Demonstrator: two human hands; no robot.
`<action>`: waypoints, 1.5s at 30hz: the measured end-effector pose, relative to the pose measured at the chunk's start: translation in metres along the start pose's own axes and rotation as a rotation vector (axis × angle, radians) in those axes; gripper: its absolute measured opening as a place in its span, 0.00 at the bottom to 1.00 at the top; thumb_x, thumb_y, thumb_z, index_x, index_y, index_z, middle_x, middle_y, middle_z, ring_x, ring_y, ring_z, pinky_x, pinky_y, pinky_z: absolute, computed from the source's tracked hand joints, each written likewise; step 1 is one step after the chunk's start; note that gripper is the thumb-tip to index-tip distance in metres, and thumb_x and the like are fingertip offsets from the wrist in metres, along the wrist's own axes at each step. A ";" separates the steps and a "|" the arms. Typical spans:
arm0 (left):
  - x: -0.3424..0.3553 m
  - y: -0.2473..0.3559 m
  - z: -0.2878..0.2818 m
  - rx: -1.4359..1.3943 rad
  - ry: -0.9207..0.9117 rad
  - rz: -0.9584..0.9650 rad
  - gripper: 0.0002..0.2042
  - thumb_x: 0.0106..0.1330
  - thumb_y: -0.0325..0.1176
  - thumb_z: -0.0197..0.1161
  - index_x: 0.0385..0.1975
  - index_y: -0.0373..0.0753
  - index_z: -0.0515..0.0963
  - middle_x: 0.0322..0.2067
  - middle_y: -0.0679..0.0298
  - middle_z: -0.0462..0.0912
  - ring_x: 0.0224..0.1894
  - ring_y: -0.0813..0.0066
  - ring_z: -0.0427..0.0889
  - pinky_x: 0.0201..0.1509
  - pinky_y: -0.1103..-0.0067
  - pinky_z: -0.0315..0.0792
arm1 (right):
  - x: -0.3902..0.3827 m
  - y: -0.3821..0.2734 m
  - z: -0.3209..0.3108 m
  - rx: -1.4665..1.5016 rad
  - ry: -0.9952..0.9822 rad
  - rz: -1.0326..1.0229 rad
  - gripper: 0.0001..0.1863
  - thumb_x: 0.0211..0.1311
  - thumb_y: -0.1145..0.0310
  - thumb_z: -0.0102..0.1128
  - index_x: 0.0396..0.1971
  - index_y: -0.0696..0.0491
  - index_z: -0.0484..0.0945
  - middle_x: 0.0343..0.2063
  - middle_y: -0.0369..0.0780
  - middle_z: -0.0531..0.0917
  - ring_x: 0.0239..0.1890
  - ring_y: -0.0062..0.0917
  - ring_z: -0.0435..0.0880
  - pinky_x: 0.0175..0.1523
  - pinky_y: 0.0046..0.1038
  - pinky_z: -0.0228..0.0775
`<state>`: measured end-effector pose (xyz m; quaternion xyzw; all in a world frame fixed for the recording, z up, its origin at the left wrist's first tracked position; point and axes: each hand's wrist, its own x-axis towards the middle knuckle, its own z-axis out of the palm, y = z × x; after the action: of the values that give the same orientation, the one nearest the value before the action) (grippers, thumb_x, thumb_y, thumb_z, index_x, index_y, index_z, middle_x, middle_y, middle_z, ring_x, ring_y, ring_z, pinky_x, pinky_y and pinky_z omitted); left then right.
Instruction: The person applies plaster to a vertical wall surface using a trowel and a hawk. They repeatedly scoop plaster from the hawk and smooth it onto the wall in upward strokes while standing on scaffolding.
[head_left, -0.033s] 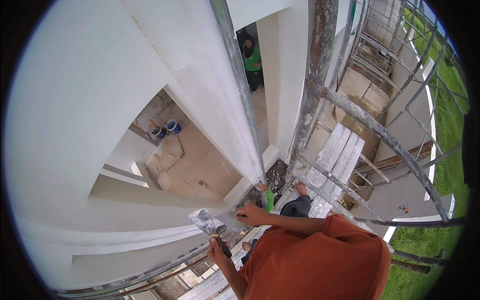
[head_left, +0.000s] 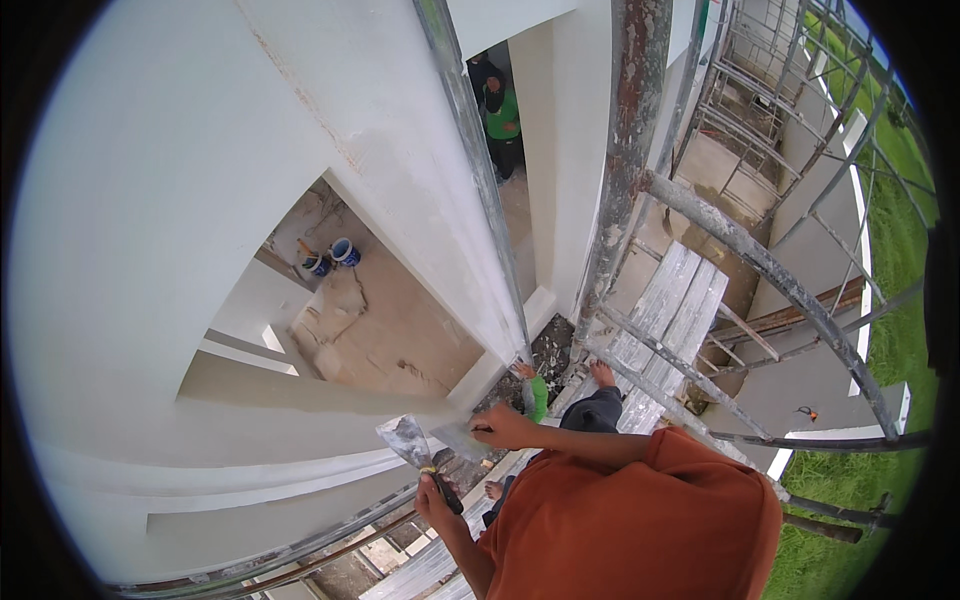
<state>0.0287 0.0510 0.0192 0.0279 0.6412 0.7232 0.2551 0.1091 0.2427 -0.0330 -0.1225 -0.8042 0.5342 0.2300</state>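
My left hand (head_left: 435, 505) is wrapped around the dark handle of a putty knife (head_left: 405, 439), whose wide blade is smeared with pale filler. Something yellowish is bound round the neck of that tool. Close beside it, my right hand (head_left: 505, 429) grips a flat grey scraper (head_left: 458, 441) by its back edge. The two blades are near each other; whether they touch I cannot tell. In front of both hands rises a white plastered wall (head_left: 400, 190) with a damp-looking grey patch. Another person's hand (head_left: 522, 371) in a green sleeve rests low against the wall's corner.
Scaffold pipes (head_left: 770, 265) cross on my right. Splattered planks (head_left: 665, 310) lie by my bare feet (head_left: 602, 374). Through a wall opening, two buckets (head_left: 344, 251) stand on a floor below. A person in green (head_left: 503, 115) is in a doorway. Grass (head_left: 895, 330) lies far right.
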 end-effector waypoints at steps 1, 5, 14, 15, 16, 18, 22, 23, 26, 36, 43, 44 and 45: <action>0.001 0.004 0.002 -0.001 -0.008 -0.015 0.15 0.68 0.43 0.54 0.36 0.33 0.75 0.21 0.65 0.75 0.19 0.81 0.72 0.21 0.86 0.66 | -0.001 0.002 0.000 0.006 -0.005 0.024 0.10 0.56 0.68 0.57 0.23 0.61 0.72 0.17 0.49 0.73 0.17 0.40 0.71 0.28 0.33 0.63; 0.009 0.018 0.014 -0.026 -0.034 -0.041 0.16 0.67 0.44 0.56 0.31 0.34 0.75 0.21 0.65 0.75 0.19 0.80 0.73 0.22 0.86 0.67 | -0.008 0.008 -0.007 0.078 -0.014 0.150 0.14 0.57 0.67 0.57 0.21 0.61 0.68 0.14 0.47 0.68 0.15 0.33 0.66 0.27 0.33 0.60; 0.039 0.044 0.042 0.051 -0.179 0.033 0.16 0.68 0.43 0.55 0.31 0.34 0.75 0.20 0.65 0.76 0.18 0.81 0.72 0.21 0.86 0.66 | -0.013 0.032 -0.046 0.199 0.088 0.286 0.15 0.59 0.67 0.57 0.19 0.60 0.66 0.11 0.36 0.62 0.17 0.15 0.61 0.24 0.26 0.54; 0.041 0.044 0.043 0.046 -0.181 0.043 0.16 0.68 0.43 0.55 0.31 0.34 0.75 0.20 0.65 0.76 0.18 0.81 0.73 0.21 0.86 0.66 | -0.010 0.031 -0.049 0.210 0.086 0.296 0.14 0.58 0.68 0.58 0.19 0.60 0.67 0.11 0.35 0.63 0.17 0.14 0.61 0.24 0.26 0.55; 0.041 0.043 0.042 0.040 -0.183 0.053 0.16 0.68 0.43 0.55 0.31 0.34 0.75 0.20 0.64 0.76 0.18 0.81 0.73 0.21 0.86 0.66 | -0.006 0.027 -0.053 0.222 0.081 0.307 0.13 0.58 0.69 0.58 0.19 0.60 0.68 0.11 0.34 0.65 0.17 0.14 0.62 0.23 0.25 0.57; 0.038 0.044 0.042 0.017 -0.174 0.058 0.16 0.67 0.43 0.55 0.30 0.33 0.75 0.20 0.64 0.76 0.18 0.81 0.73 0.21 0.85 0.67 | -0.004 0.031 -0.053 0.268 0.071 0.324 0.12 0.57 0.70 0.59 0.20 0.60 0.68 0.11 0.33 0.67 0.17 0.13 0.63 0.22 0.24 0.58; 0.026 0.039 0.037 -0.004 -0.125 0.022 0.17 0.67 0.44 0.56 0.30 0.33 0.75 0.20 0.64 0.76 0.18 0.80 0.73 0.21 0.85 0.67 | 0.007 0.031 -0.037 0.361 0.013 0.341 0.13 0.57 0.70 0.59 0.19 0.58 0.67 0.11 0.32 0.66 0.17 0.12 0.64 0.22 0.22 0.59; 0.024 0.034 0.032 0.003 -0.111 0.009 0.17 0.67 0.44 0.56 0.30 0.33 0.75 0.20 0.64 0.76 0.18 0.80 0.73 0.21 0.85 0.67 | 0.010 0.023 -0.035 0.373 -0.009 0.343 0.14 0.57 0.70 0.60 0.19 0.58 0.66 0.11 0.31 0.66 0.17 0.12 0.64 0.22 0.22 0.58; 0.019 0.032 0.020 -0.010 -0.109 -0.019 0.16 0.68 0.41 0.55 0.35 0.31 0.74 0.21 0.63 0.75 0.20 0.79 0.73 0.23 0.85 0.66 | 0.012 0.005 -0.022 0.411 -0.012 0.293 0.18 0.58 0.69 0.60 0.16 0.57 0.61 0.10 0.30 0.60 0.16 0.13 0.57 0.21 0.23 0.51; 0.027 0.045 0.014 -0.009 -0.057 0.075 0.16 0.68 0.43 0.55 0.30 0.33 0.74 0.20 0.64 0.75 0.19 0.80 0.73 0.22 0.85 0.66 | -0.003 0.010 -0.018 0.246 -0.175 0.300 0.16 0.55 0.68 0.61 0.17 0.57 0.66 0.11 0.33 0.69 0.17 0.15 0.71 0.24 0.23 0.66; 0.025 0.037 0.021 -0.009 -0.070 0.061 0.16 0.68 0.43 0.55 0.29 0.33 0.74 0.20 0.64 0.75 0.19 0.80 0.72 0.22 0.85 0.66 | -0.011 0.019 -0.032 0.395 -0.026 0.434 0.14 0.57 0.70 0.60 0.17 0.58 0.68 0.14 0.33 0.73 0.18 0.14 0.73 0.25 0.21 0.68; 0.023 0.036 0.022 -0.007 -0.071 0.055 0.16 0.67 0.43 0.55 0.29 0.33 0.74 0.20 0.64 0.75 0.19 0.80 0.73 0.22 0.85 0.67 | -0.010 0.027 -0.032 0.398 -0.010 0.458 0.14 0.57 0.70 0.60 0.17 0.58 0.69 0.14 0.33 0.73 0.18 0.14 0.73 0.24 0.20 0.68; 0.021 0.035 0.022 -0.026 -0.074 0.056 0.16 0.67 0.43 0.55 0.29 0.33 0.74 0.20 0.64 0.75 0.19 0.80 0.73 0.22 0.85 0.67 | -0.003 0.021 -0.036 0.362 -0.016 0.479 0.14 0.57 0.70 0.60 0.17 0.58 0.69 0.14 0.33 0.73 0.18 0.14 0.73 0.24 0.21 0.68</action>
<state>0.0065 0.0778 0.0497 0.0691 0.6208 0.7368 0.2588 0.1290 0.2784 -0.0414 -0.2614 -0.6459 0.7090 0.1091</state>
